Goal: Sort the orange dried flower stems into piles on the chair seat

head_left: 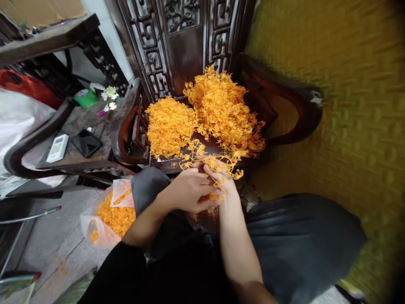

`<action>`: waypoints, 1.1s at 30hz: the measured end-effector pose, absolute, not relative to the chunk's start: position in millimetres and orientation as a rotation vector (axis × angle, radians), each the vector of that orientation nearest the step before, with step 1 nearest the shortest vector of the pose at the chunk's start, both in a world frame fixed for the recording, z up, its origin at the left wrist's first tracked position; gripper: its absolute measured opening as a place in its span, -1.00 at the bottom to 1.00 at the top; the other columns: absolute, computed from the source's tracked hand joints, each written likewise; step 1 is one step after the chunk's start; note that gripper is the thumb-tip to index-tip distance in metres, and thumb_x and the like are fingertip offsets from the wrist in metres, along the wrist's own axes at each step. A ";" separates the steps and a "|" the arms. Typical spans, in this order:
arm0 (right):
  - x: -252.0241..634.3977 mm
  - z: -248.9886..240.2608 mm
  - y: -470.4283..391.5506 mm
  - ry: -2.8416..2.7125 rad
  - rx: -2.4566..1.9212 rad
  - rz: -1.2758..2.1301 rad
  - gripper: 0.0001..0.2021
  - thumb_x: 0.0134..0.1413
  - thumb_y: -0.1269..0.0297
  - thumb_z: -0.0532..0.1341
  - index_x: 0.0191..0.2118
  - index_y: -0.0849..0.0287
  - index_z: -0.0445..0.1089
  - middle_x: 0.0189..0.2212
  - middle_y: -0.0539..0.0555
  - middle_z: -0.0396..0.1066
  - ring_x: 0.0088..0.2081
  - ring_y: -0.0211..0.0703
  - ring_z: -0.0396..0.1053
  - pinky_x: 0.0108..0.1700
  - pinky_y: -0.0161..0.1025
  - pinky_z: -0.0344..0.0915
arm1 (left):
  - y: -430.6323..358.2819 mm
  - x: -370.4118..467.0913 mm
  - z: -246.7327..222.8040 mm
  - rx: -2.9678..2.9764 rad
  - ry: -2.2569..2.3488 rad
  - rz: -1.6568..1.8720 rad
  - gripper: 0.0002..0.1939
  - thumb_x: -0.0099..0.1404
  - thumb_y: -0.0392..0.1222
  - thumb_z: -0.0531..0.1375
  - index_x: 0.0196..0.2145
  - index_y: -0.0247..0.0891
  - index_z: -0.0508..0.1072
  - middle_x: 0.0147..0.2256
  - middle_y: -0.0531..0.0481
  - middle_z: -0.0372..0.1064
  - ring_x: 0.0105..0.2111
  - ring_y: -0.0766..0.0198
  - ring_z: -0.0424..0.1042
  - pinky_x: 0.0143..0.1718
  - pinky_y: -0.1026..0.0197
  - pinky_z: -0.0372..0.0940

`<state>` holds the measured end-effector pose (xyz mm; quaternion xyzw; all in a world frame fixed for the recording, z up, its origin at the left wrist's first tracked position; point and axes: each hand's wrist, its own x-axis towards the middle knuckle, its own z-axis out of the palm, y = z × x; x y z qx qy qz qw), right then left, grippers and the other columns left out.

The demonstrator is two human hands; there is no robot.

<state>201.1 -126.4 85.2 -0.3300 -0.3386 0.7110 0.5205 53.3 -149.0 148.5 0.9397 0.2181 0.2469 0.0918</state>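
Note:
In front of my lap, my right hand [227, 182] is closed around a loose bunch of thin, branching orange plastic sprigs [234, 160]. My left hand [190, 191] meets it from the left, fingers curled and pinching at the same sprigs; its fingertips are partly hidden. Just beyond the hands, on the dark wooden chair seat, sit two orange heaps. The left heap [171, 126] is lower and made of small, dense pieces. Taller and more tangled, the right heap [223, 107] leans toward the chair back. Below my hands some orange pieces show, mostly hidden.
A clear plastic bag of orange pieces [117, 215] stands on the floor at left. On a wooden side seat lie a black phone [87, 143], a white remote [58, 147] and a green tape roll [86, 98]. A curved chair arm [303, 114] rises at right.

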 end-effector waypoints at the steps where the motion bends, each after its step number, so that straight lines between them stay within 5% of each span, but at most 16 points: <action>1: 202.7 84.0 -125.7 -0.808 -0.783 1.657 -0.57 -0.16 0.05 0.54 -0.15 0.08 0.54 -0.32 0.03 0.60 -0.27 -0.05 0.57 -0.11 -0.11 0.52 | -149.2 54.1 148.0 2.802 0.669 0.700 -0.53 0.44 0.10 0.15 -0.53 -0.24 0.39 -0.54 0.02 0.36 -0.49 0.27 0.32 -0.40 0.14 0.14; 5: 210.9 81.1 -117.6 -0.740 -0.760 1.405 -0.63 -0.08 0.04 0.51 -0.18 0.08 0.51 -0.40 0.00 0.57 -0.24 -0.07 0.57 0.06 -0.06 0.46 | -142.2 45.4 144.7 2.572 0.773 0.555 -0.49 0.39 0.19 0.20 -0.55 -0.24 0.35 -0.56 0.07 0.32 -0.53 0.34 0.29 -0.45 0.21 0.08; 10: 228.3 81.4 -114.0 -0.735 -0.711 1.245 -0.67 -0.04 0.07 0.49 -0.23 0.04 0.42 -0.32 0.00 0.61 -0.33 -0.12 0.56 -0.11 -0.08 0.52 | -127.3 27.4 135.0 1.929 0.912 0.545 -0.54 0.50 0.18 0.04 -0.33 -0.23 0.44 -0.47 0.04 0.48 -0.48 0.33 0.46 -0.38 0.28 0.27; 13: 238.6 84.2 -120.4 -0.898 -0.667 1.239 -0.77 0.06 0.14 0.45 -0.23 0.06 0.45 -0.25 0.05 0.63 -0.34 -0.12 0.58 -0.17 -0.09 0.52 | -118.2 20.4 131.4 1.748 0.982 0.627 -0.44 0.52 0.25 -0.08 -0.37 -0.21 0.43 -0.30 -0.09 0.59 -0.19 0.17 0.59 -0.10 0.14 0.41; 16: 242.2 91.8 -126.6 -1.124 -0.678 1.186 -0.90 0.18 0.21 0.39 -0.20 0.07 0.56 -0.22 0.08 0.63 -0.33 -0.12 0.58 -0.15 -0.09 0.52 | -111.2 17.2 132.9 1.704 1.064 0.749 -0.40 0.50 0.27 -0.06 -0.45 -0.20 0.43 -0.01 -0.16 0.59 0.19 0.04 0.45 0.27 -0.02 0.24; 18: 241.2 98.6 -128.7 -1.282 -0.723 1.160 -0.89 0.22 0.22 0.36 -0.18 0.06 0.62 -0.18 0.09 0.63 -0.31 -0.11 0.59 -0.15 -0.10 0.53 | -109.5 18.4 135.0 1.656 1.138 0.897 -0.45 0.47 0.28 0.03 -0.38 -0.21 0.49 0.08 -0.17 0.54 0.24 0.00 0.40 0.32 -0.05 0.18; 23: 230.8 106.5 -129.5 -1.532 -0.755 1.149 -0.84 0.24 0.20 0.35 -0.11 0.05 0.64 -0.12 0.10 0.63 -0.07 -0.01 0.59 0.07 -0.06 0.49 | -113.7 34.5 131.7 1.404 1.104 1.002 -0.48 0.26 0.28 0.31 -0.12 -0.25 0.55 -0.18 -0.14 0.61 -0.15 0.09 0.60 -0.04 0.09 0.45; 29: 210.2 88.2 -126.7 -1.229 -0.734 1.251 -0.43 0.03 0.21 0.49 0.16 -0.03 0.36 -0.14 0.05 0.57 -0.11 -0.07 0.56 -0.01 -0.12 0.49 | -108.7 41.8 117.2 1.046 1.210 1.401 -0.56 0.14 0.14 0.44 -0.30 -0.26 0.45 -0.43 0.01 0.52 -0.47 0.25 0.56 -0.33 0.19 0.46; 33: 205.8 83.1 -124.4 -1.165 -0.866 0.961 -0.58 0.03 0.24 0.48 0.02 -0.01 0.45 -0.10 0.06 0.49 -0.07 -0.08 0.49 0.03 -0.15 0.43 | -107.4 40.2 117.3 0.989 1.215 1.452 -0.51 0.12 0.17 0.44 -0.29 -0.25 0.38 -0.47 0.03 0.48 -0.57 0.27 0.49 -0.50 0.23 0.41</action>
